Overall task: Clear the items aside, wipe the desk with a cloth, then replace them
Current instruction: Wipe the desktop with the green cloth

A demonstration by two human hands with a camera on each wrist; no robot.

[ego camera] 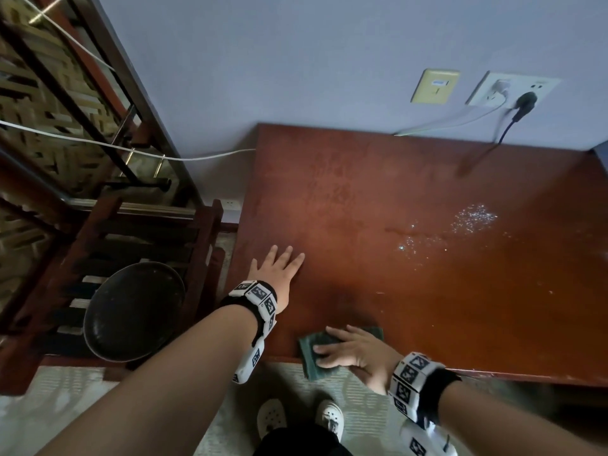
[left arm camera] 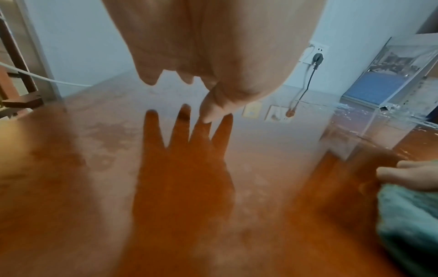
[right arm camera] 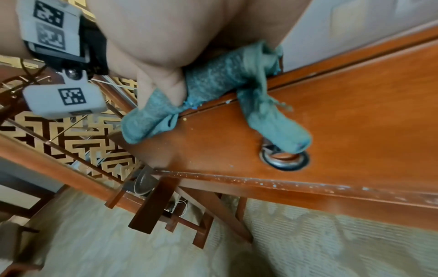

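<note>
The reddish-brown desk (ego camera: pixel 427 291) shows streaky damp patches. My left hand (ego camera: pixel 279 268) lies flat on it near the left edge, fingers straight and spread; in the left wrist view the hand (left arm camera: pixel 189 71) hovers over its own reflection, thumb tip touching the wood. My right hand (ego camera: pixel 345 352) holds a green cloth (ego camera: pixel 307 355) at the desk's front edge, fingers spread on top. In the right wrist view the cloth (right arm camera: pixel 213 80) is bunched under the palm, wraps the thumb, and hangs over the drawer front. The left wrist view catches the cloth (left arm camera: pixel 410 215) at far right.
White specks (ego camera: pixel 473 218) lie on the desk's right half. A black cable (ego camera: pixel 503 133) runs from the wall socket (ego camera: pixel 513 93) onto the desk. A clear acrylic stand (left arm camera: pixel 379 97) sits far right. A dark bowl (ego camera: pixel 131 311) rests on a wooden rack left. The drawer has a ring pull (right arm camera: pixel 284 159).
</note>
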